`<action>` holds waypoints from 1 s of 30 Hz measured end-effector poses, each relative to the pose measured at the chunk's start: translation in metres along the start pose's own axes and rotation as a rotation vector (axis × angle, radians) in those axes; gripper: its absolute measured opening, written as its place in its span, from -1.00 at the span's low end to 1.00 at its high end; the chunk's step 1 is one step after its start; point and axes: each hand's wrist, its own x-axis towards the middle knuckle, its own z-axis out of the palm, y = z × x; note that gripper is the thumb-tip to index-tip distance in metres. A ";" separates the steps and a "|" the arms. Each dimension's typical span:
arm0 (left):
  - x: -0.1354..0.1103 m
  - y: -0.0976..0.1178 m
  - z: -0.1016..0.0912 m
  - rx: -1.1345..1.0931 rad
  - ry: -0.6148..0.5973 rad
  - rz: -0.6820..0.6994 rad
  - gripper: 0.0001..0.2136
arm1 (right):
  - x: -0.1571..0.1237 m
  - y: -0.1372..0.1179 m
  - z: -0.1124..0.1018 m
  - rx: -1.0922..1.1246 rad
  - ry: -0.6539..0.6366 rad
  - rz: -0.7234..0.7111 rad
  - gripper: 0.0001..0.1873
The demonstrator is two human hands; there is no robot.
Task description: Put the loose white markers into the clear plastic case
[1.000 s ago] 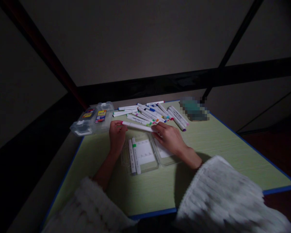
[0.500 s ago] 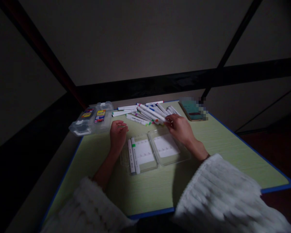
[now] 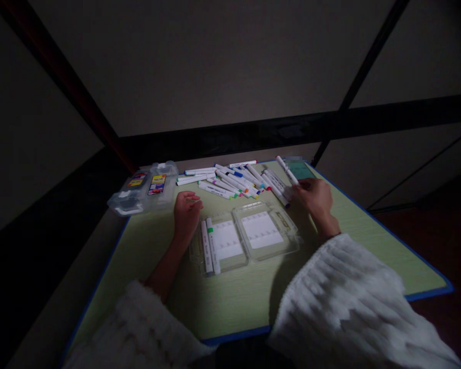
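Observation:
My right hand (image 3: 317,201) is at the right end of the marker pile and grips a white marker (image 3: 287,171) that points up and to the left. My left hand (image 3: 186,213) rests loosely curled on the green table (image 3: 238,302), holding nothing that I can make out, just beyond the left half of an open clear case (image 3: 249,233). Two white markers (image 3: 209,247), one with a green band, lie side by side in that left half. The right half holds only a white card. Several loose white markers (image 3: 230,180) with coloured caps lie behind the case.
A second clear plastic case (image 3: 146,192) with coloured labels sits at the table's far left corner, partly over the edge. A blurred flat teal object (image 3: 302,169) lies at the far right, behind my right hand. The table has a blue rim. The room is dark.
Both hands held one marker over the case a second ago. My right hand then moved right along the pile and now holds a marker at its right end. My left hand stayed put.

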 end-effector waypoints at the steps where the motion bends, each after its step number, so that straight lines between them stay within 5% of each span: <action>1: 0.000 0.000 0.000 0.001 -0.001 -0.002 -0.76 | 0.000 0.001 0.000 -0.002 -0.001 0.009 -0.64; 23: -0.002 -0.004 0.001 0.007 -0.033 -0.003 -0.77 | 0.003 0.008 0.008 -0.084 -0.046 0.072 -0.66; 30: -0.003 -0.003 0.001 0.012 -0.044 0.001 -0.78 | 0.006 0.013 0.013 -0.109 -0.071 -0.036 -0.67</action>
